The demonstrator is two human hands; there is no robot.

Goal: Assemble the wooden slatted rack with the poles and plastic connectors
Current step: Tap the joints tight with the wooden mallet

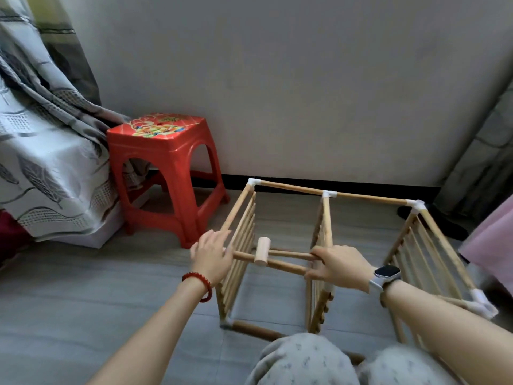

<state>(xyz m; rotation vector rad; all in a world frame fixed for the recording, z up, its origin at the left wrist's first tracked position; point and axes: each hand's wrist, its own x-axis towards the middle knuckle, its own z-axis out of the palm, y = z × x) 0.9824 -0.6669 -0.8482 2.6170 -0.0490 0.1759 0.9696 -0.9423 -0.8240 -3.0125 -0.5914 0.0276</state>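
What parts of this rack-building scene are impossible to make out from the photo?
Head view:
- Near pole end at the left slatted wooden panel: hidden behind the left hand.
- Right hand: its fingers cover the centre joint.
- Near right white plastic connector: blurred.
- Front bottom pole: cut off by grey-trousered knees.

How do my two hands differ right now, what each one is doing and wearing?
The left hand lies with straight fingers against the rack's left slatted panel; the right hand curls around a pole and a small wooden mallet's handle. The left wrist wears a red bead bracelet, the right a watch. Both hands reach to the rack at about the same height.
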